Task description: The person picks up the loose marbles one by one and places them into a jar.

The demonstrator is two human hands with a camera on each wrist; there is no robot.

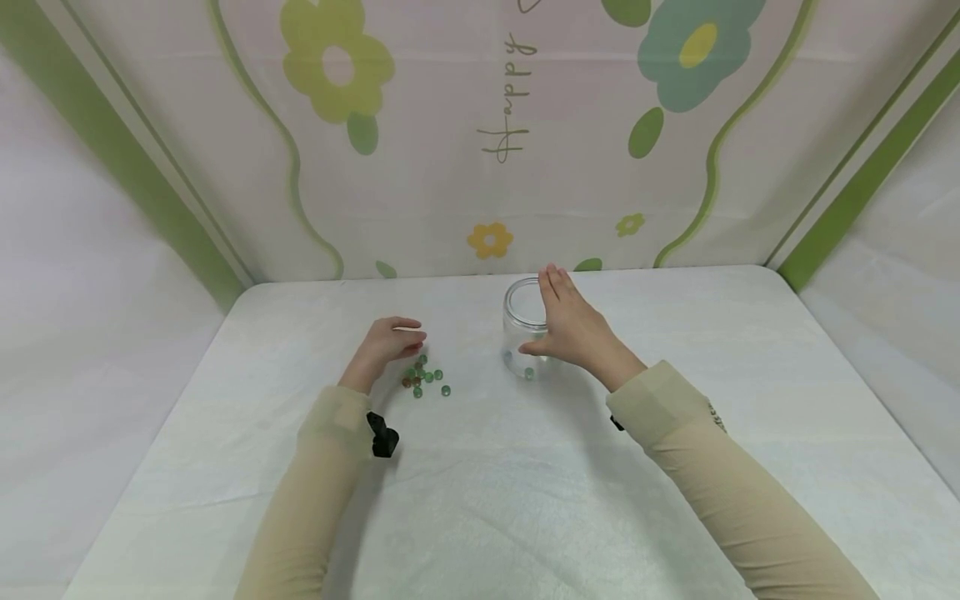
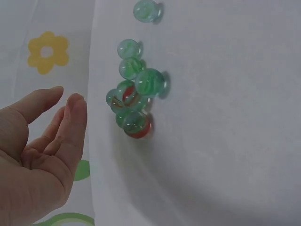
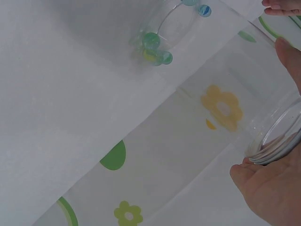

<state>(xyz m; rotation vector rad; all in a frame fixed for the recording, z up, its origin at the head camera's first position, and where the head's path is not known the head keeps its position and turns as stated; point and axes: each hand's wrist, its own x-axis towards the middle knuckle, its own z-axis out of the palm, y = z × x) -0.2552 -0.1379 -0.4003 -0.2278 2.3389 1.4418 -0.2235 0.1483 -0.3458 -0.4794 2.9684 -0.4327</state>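
Observation:
A clear glass jar [image 1: 514,333] stands upright at the far middle of the table, with several green and blue marbles [image 3: 151,40] at its bottom. Around its right side my right hand [image 1: 576,327] holds it near the rim, thumb in front and fingers along the far side. My left hand [image 1: 390,340] hovers just behind a loose group of marbles [image 1: 429,377], left of the jar. In the left wrist view nothing lies between that hand's thumb and loosely bent fingers. These marbles [image 2: 149,82] are mostly green, with some red swirls.
A white cloth covers the table [image 1: 480,483]. Behind its far edge hangs a backdrop [image 1: 450,167] with printed flowers and lettering. Light side walls [image 1: 97,275] with green stripes flank the table. Each wrist carries a small black camera mount [image 1: 383,437].

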